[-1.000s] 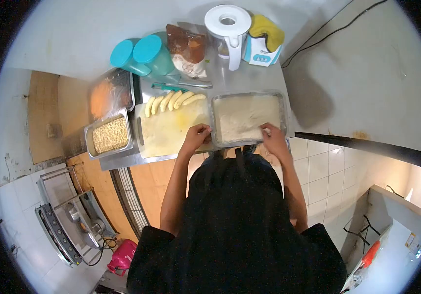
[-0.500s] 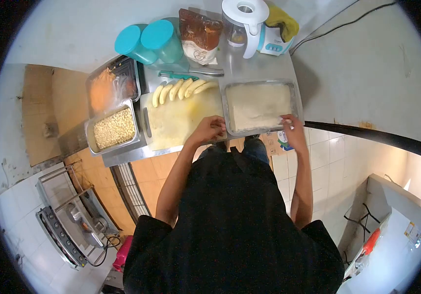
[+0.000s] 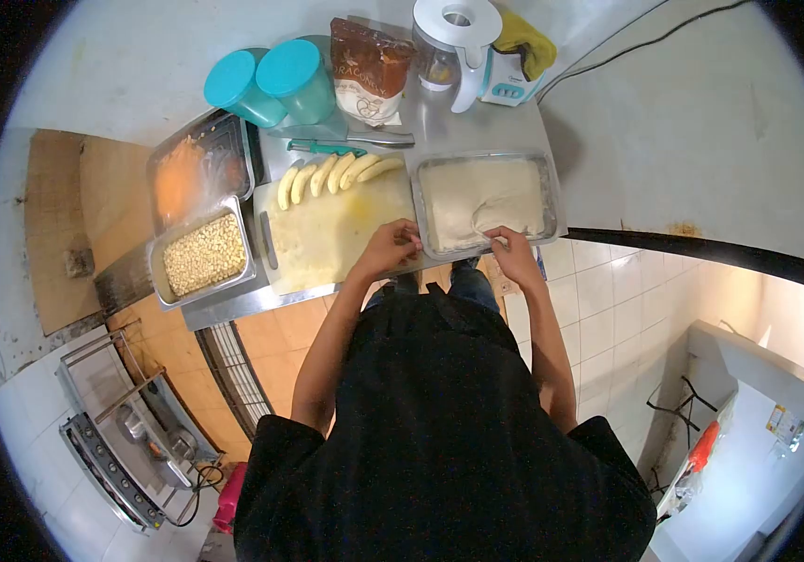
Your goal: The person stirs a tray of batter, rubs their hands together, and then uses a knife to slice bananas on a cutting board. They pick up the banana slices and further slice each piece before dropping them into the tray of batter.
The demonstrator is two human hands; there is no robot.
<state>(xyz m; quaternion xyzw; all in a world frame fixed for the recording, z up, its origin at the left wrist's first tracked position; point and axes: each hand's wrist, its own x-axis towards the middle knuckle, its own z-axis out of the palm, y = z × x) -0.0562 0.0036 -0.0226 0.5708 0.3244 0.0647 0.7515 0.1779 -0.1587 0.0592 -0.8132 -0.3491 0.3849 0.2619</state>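
Observation:
A rectangular tray (image 3: 556,192) stands at the right of the table, filled with a pale, dough-like layer (image 3: 481,187). My right hand (image 3: 512,255) is at the tray's front side, thumb and fingers pinched together at the layer's front edge, where a curved crease runs through the surface. Loosely curled and a little apart, the fingers of my left hand (image 3: 390,248) are beside the tray's front left corner, over the cutting board (image 3: 313,234). Several peeled bananas (image 3: 331,175) lie in a row along the board's back edge.
Behind the board lie a green-handled peeler (image 3: 327,148) and a knife (image 3: 383,139). Lidded tubs (image 3: 291,80), a brown bag (image 3: 369,70) and a blender jug (image 3: 453,51) stand at the back. Left are a metal pan of corn kernels (image 3: 203,255) and a black tray (image 3: 247,145) with orange shreds.
My right hand has moved left along the tray's front, and a curved crease has appeared in the pale layer. My left hand has stayed beside the tray corner. The view has shifted slightly.

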